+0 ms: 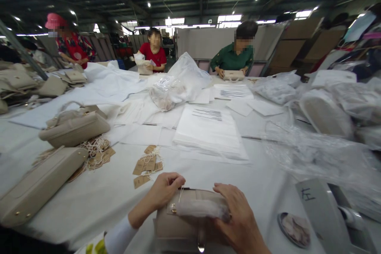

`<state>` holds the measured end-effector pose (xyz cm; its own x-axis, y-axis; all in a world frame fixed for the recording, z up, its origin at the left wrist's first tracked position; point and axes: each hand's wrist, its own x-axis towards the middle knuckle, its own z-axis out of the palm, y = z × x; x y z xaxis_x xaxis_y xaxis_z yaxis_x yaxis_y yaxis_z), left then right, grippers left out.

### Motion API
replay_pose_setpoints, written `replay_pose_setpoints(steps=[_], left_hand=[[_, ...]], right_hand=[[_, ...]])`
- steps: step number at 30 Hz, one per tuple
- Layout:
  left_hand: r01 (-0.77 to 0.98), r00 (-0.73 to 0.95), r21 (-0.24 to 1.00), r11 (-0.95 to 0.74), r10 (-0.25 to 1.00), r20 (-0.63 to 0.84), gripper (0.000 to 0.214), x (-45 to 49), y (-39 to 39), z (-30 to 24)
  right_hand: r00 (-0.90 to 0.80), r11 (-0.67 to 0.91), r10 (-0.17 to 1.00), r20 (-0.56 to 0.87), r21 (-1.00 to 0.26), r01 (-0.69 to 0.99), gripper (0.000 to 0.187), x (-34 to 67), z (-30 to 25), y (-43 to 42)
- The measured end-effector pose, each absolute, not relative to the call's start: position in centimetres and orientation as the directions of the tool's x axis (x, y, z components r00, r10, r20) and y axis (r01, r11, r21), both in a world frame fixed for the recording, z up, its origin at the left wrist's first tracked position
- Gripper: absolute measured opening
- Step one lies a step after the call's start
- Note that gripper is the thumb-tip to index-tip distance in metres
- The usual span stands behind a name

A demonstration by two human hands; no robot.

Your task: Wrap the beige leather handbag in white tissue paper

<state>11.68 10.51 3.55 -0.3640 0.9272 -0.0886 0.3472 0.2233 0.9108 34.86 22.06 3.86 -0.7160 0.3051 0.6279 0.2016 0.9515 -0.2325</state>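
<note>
The beige handbag sits at the near edge of the bench, and it looks light yet firm-sided, smooth enough to slide, with a soft wad of tissue bulging under its flap, so the stiff body edges seem the safest place to hold. The left hand pinches a thin string at the flap's corner in a narrow grip, while the right hand lies spread over the tissue and flap, pressing rather than clutching. Paper tags lie just beyond, more handbags off left.
</note>
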Motion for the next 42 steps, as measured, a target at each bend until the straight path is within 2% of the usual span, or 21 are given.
replay_pose_setpoints(steps=[1,3,5,7,10,11,13,16,17,19,24,26,28,30,32,35,36,38,40,41,42], left_hand=[[0.319,-0.388,0.926,0.201,0.919,-0.066,0.058,11.6,9.6,3.2],[0.243,-0.420,0.962,0.123,0.908,-0.010,0.074,11.7,7.0,2.0],[0.163,-0.405,0.986,0.044,0.914,0.026,0.099,12.2,4.0,0.3],[0.121,-0.336,0.992,0.046,0.942,-0.003,0.129,13.0,1.5,-1.5],[0.130,-0.246,0.988,0.086,0.968,-0.052,0.151,14.0,0.7,-3.7],[0.134,-0.263,0.987,0.084,0.964,-0.047,0.148,14.2,1.2,-4.1],[0.156,-0.373,0.985,0.078,0.928,-0.014,0.125,14.1,3.0,-4.1],[0.193,-0.527,0.975,0.112,0.850,0.007,0.071,13.5,6.0,-2.7],[0.196,-0.549,0.971,0.139,0.836,-0.008,0.061,13.3,6.6,-2.1],[0.180,-0.559,0.961,0.212,0.826,-0.077,0.056,13.1,7.0,-1.1],[0.080,-0.468,0.921,0.382,0.830,-0.304,0.061,13.7,6.3,-1.5],[0.021,-0.464,0.894,0.447,0.797,-0.387,0.061,13.8,6.5,-2.1],[-0.006,-0.472,0.878,0.478,0.773,-0.424,0.061,13.7,6.9,-2.4],[0.000,-0.468,0.876,0.482,0.774,-0.426,0.061,13.5,7.2,-2.5],[0.007,-0.450,0.879,0.476,0.787,-0.422,0.061,13.3,7.3,-2.5],[0.055,-0.457,0.879,0.473,0.795,-0.399,0.062,13.3,7.2,-2.9],[0.088,-0.487,0.875,0.475,0.787,-0.379,0.064,13.4,7.0,-3.0],[0.207,-0.599,0.851,0.482,0.750,-0.279,0.071,13.7,6.7,-3.2],[0.457,-0.686,0.762,0.459,0.727,-0.026,0.081,13.9,6.4,-2.7],[0.626,-0.650,0.660,0.416,0.746,0.146,0.085,14.0,6.4,-2.2],[0.792,-0.542,0.507,0.342,0.775,0.325,0.086,14.2,6.4,-1.6]], right_hand=[[-0.692,0.954,0.300,0.656,-0.218,0.207,0.045,35.7,3.2,22.2],[-0.654,0.921,0.390,0.648,-0.278,0.274,0.054,37.8,1.2,22.2],[-0.626,0.829,0.553,0.550,-0.433,0.353,0.061,39.7,-1.0,22.0],[-0.601,0.709,0.674,0.429,-0.603,0.365,0.071,40.9,-3.0,21.8],[-0.596,0.533,0.740,0.312,-0.812,0.237,0.087,40.5,-4.9,22.1],[-0.591,0.485,0.752,0.292,-0.853,0.194,0.089,39.8,-5.2,22.4],[-0.558,0.425,0.785,0.269,-0.890,0.168,0.084,38.1,-5.0,23.1],[-0.412,0.347,0.888,0.205,-0.886,0.306,0.072,35.8,-3.2,24.4],[-0.373,0.303,0.914,0.156,-0.877,0.374,0.070,35.5,-2.5,24.6],[-0.335,0.228,0.940,0.060,-0.842,0.488,0.069,35.4,-1.4,24.8],[-0.328,0.103,0.927,-0.184,-0.715,0.692,0.074,37.2,-1.9,24.1],[-0.317,0.113,0.922,-0.224,-0.626,0.772,0.073,37.4,-2.1,24.1],[-0.368,0.273,0.926,-0.081,-0.529,0.804,0.070,37.2,-1.7,24.3],[-0.511,0.547,0.836,0.202,-0.393,0.739,0.062,36.8,-0.8,24.3],[-0.684,0.794,0.598,0.419,-0.190,0.578,0.055,36.3,-0.1,23.8],[-0.840,0.939,0.242,0.486,0.102,0.329,0.062,35.6,-0.3,22.5],[-0.857,0.944,0.180,0.483,0.161,0.288,0.066,35.4,-0.6,22.1],[-0.861,0.939,0.141,0.489,0.210,0.273,0.072,35.1,-1.3,21.7],[-0.855,0.934,0.148,0.497,0.215,0.287,0.072,35.1,-1.9,21.8],[-0.849,0.931,0.149,0.507,0.217,0.293,0.072,35.1,-2.1,21.9],[-0.843,0.927,0.145,0.518,0.227,0.298,0.073,35.2,-2.3,22.2]])
